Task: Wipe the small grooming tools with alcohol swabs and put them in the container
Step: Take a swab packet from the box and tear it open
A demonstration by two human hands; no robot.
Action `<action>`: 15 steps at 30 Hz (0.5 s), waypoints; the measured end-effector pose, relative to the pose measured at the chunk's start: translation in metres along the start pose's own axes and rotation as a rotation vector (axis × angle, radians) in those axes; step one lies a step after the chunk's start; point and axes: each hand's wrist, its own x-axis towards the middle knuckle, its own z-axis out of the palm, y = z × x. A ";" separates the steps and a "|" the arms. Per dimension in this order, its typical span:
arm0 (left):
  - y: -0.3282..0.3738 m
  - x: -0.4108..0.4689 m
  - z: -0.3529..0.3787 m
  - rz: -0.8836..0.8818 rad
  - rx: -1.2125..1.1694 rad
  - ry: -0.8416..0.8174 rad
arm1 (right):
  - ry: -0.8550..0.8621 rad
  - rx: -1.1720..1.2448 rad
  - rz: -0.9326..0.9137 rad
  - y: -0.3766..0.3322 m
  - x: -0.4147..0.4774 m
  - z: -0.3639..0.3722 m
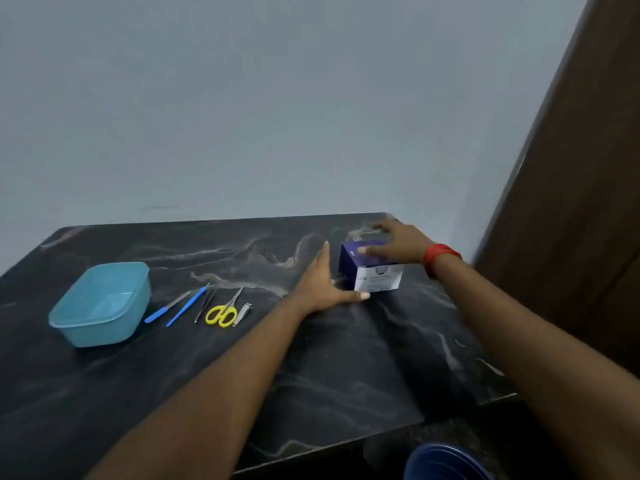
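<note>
Box: we see the swab box (379,278), purple and white card, at centre right of the frame. We judge it light and stiff-walled but crushable, best held by opposite walls.
Left hand: our left hand (323,282) presses straight fingers on the box's left wall, thumb along its front edge, clasping nothing.
Right hand: our right hand (398,244) rests spread on the box top, blurred, fingers loose.
Tools: blue tools (187,306), tweezers (206,301), scissors (223,314) and clipper (243,312) lie in a row left of centre. They look thin, hard and likely slippery, so we'd pinch them mid-length.
Container: the tub (104,303) is teal plastic, a rounded square, lidless, just left of the tools.
Counter: the counter (311,358) is black, glossy and pale-veined.
</note>
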 end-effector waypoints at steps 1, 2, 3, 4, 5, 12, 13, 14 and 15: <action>0.001 0.005 0.002 0.013 -0.027 -0.013 | -0.076 0.023 -0.022 0.004 0.000 -0.002; 0.001 0.010 0.002 0.025 -0.040 -0.018 | -0.154 0.046 -0.054 0.008 0.001 -0.004; 0.000 0.013 0.004 0.027 -0.066 -0.030 | -0.209 0.071 -0.068 0.014 0.002 -0.006; -0.004 0.019 0.005 0.029 -0.097 -0.028 | -0.237 0.101 -0.079 0.020 0.003 -0.008; -0.004 0.023 0.007 0.043 -0.132 -0.030 | -0.251 0.115 -0.090 0.024 0.007 -0.008; -0.020 0.039 0.012 0.064 -0.258 -0.052 | -0.370 -0.081 -0.152 0.026 0.023 -0.019; -0.022 0.040 0.012 0.066 -0.255 -0.056 | -0.374 -0.110 -0.156 0.025 0.025 -0.020; -0.023 0.040 0.012 0.067 -0.252 -0.064 | -0.379 -0.140 -0.163 0.024 0.025 -0.021; -0.023 0.040 0.011 0.071 -0.251 -0.072 | -0.382 -0.169 -0.166 0.023 0.027 -0.022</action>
